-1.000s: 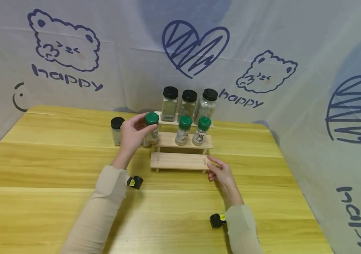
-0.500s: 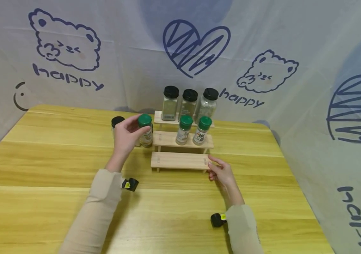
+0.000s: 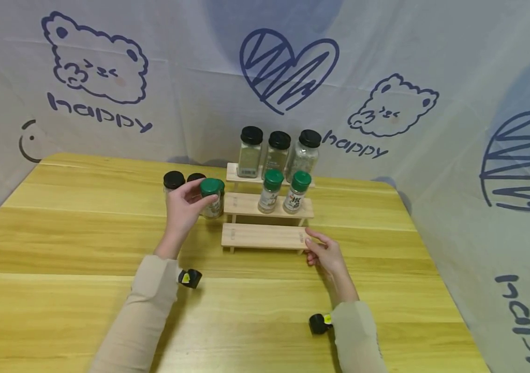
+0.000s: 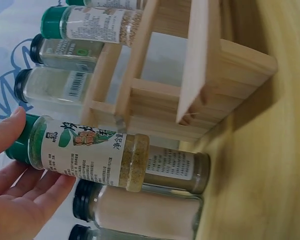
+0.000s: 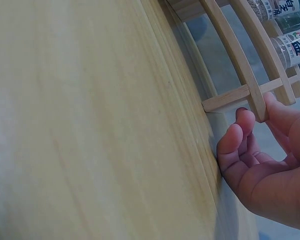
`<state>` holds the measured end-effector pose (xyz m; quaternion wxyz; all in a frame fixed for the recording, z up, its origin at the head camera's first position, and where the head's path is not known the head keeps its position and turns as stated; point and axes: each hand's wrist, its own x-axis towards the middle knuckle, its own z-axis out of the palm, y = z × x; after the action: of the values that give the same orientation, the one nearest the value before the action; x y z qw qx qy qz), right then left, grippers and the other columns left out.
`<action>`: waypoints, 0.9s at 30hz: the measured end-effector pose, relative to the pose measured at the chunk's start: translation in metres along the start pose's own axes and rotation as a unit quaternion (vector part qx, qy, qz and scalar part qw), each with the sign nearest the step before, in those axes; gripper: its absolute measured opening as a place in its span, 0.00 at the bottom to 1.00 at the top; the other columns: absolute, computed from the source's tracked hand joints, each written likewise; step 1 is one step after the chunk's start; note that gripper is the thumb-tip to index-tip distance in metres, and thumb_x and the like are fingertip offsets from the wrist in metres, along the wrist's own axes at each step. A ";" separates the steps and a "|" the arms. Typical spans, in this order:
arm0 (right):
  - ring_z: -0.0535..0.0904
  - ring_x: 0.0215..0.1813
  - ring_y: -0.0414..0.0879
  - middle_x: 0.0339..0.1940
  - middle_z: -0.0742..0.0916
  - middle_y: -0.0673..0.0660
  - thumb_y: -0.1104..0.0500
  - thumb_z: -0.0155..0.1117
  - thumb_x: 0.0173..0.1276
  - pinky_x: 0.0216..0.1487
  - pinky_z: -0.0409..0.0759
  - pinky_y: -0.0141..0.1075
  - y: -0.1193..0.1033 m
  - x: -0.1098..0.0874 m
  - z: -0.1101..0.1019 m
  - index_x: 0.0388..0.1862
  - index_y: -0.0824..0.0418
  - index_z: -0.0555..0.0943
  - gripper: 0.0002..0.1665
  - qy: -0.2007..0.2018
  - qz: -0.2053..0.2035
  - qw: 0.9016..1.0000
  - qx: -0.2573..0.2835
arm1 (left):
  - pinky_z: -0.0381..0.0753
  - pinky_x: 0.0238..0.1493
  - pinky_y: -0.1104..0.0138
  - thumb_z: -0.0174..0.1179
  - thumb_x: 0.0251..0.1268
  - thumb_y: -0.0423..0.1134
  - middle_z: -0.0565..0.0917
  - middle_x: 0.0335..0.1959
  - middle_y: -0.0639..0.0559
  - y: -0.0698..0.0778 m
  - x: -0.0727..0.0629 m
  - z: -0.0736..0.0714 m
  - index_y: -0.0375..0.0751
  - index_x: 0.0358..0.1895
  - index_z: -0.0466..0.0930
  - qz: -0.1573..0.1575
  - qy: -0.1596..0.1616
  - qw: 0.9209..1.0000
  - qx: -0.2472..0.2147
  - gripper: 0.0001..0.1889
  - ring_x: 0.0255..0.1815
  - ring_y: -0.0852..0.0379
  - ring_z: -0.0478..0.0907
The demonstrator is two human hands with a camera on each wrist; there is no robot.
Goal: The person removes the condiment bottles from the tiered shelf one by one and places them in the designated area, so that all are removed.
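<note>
My left hand grips a green-capped spice jar by its cap, thumb on one side and fingers on the other. This jar is just left of a three-tier wooden rack, and in the left wrist view it overlaps another jar of brownish powder behind it. My right hand pinches the right end of the rack's lowest tier between thumb and fingers, seen closer in the right wrist view. Two green-capped jars stand on the middle tier, towards its right.
Three black-capped jars line the top tier. Left of the rack, black-capped jars stand on the wooden table, partly hidden by my left hand. A printed cloth hangs behind the table.
My left hand has carried the jar left, off the middle tier's left end, then slightly lower. Another green cap and a black cap now show behind it. My right hand stays put.
</note>
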<state>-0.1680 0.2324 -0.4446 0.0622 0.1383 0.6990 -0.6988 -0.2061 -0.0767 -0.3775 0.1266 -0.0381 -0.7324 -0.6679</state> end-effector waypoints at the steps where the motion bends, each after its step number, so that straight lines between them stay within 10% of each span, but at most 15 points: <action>1: 0.71 0.13 0.38 0.15 0.81 0.53 0.67 0.54 0.65 0.15 0.74 0.27 0.000 0.000 0.000 0.60 0.69 0.68 0.23 0.000 0.000 1.000 0.002 | 0.75 0.44 0.73 0.65 0.50 0.29 0.77 0.47 0.35 -0.002 0.000 0.000 0.27 0.51 0.73 -0.003 0.000 1.000 0.000 0.22 0.46 0.47 0.76; 27: 0.71 0.13 0.38 0.15 0.81 0.54 0.67 0.54 0.65 0.15 0.74 0.27 0.001 0.000 0.000 0.60 0.68 0.68 0.23 0.000 0.002 1.000 0.003 | 0.76 0.43 0.68 0.65 0.45 0.23 0.73 0.52 0.33 -0.041 0.003 0.003 0.24 0.51 0.72 -0.068 -0.025 0.997 0.023 0.25 0.49 0.43 0.75</action>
<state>-0.1676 0.2323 -0.4451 0.0632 0.1401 0.6964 -0.7010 -0.2183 -0.0781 -0.4168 0.0640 -0.0020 -0.7514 -0.6567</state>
